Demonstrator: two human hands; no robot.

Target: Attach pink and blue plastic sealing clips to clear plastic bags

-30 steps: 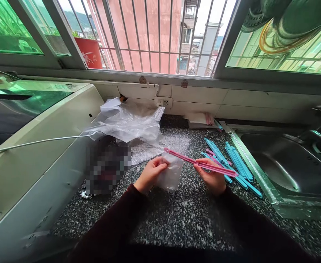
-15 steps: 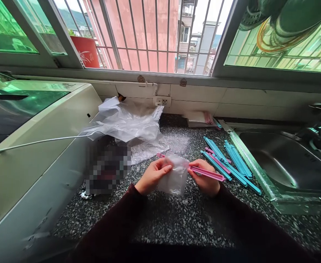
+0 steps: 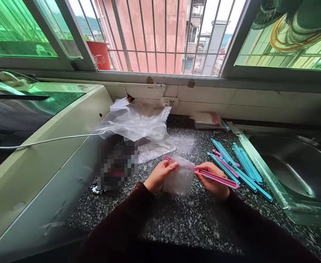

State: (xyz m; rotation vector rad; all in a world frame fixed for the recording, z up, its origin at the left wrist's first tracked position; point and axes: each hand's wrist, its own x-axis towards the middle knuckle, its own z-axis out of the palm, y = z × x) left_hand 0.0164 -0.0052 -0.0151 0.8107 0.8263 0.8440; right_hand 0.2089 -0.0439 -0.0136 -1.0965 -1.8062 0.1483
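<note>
My left hand (image 3: pixel 160 176) pinches a small clear plastic bag (image 3: pixel 179 180) between thumb and fingers, over the counter. A pink bag sealing clip (image 3: pixel 221 178) lies along the bag's upper edge, its left tip showing beyond the bag. My right hand (image 3: pixel 214 187) grips this clip beside the bag's right edge, and its long end sticks out to the right. Whether the clip is closed over the plastic I cannot tell. Right of my right hand lies a loose pile of blue sealing clips (image 3: pixel 248 166) with a few pink ones among them.
Crumpled clear plastic (image 3: pixel 138 124) covers the counter's back left, near a blurred-out dark object (image 3: pixel 116 166). A stack of flat bags (image 3: pixel 206 119) lies by the wall. A steel sink (image 3: pixel 289 164) is at right, a cream appliance (image 3: pixel 67 124) with a white cable (image 3: pixel 59 138) at left.
The view has turned a little to the left, so everything sits farther right. The pink clip's free end reaches slightly farther past my right hand. Both hands keep their grip.
</note>
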